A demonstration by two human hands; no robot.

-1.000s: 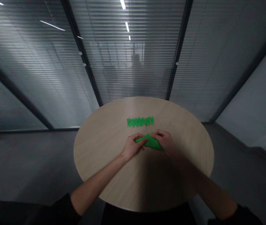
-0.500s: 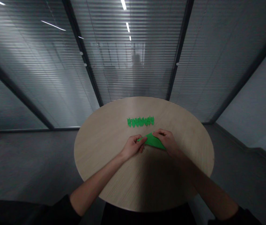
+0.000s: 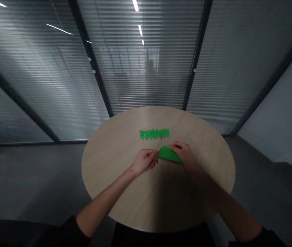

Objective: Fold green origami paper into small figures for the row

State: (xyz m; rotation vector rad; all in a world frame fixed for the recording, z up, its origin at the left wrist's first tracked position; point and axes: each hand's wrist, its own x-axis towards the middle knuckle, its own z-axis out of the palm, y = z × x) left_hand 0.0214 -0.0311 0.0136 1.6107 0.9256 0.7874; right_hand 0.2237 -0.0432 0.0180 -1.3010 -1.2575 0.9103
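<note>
A folded green paper [image 3: 168,154] lies flat on the round wooden table [image 3: 125,147], shaped like a triangle. My left hand [image 3: 144,160] pinches its left tip with curled fingers. My right hand [image 3: 184,155] rests on its right side, fingers bent and pressing on the upper edge. Beyond both hands, a row of several small folded green paper pieces [image 3: 154,133] stands side by side on the table.
Glass walls with horizontal blinds and dark frames stand behind the table. Grey floor surrounds the table on the left and right. My dark sleeves show at the bottom corners.
My left hand has slid off the paper's left part to pinch just its tip. The paper now lies flatter on the table. My right hand has barely moved.
</note>
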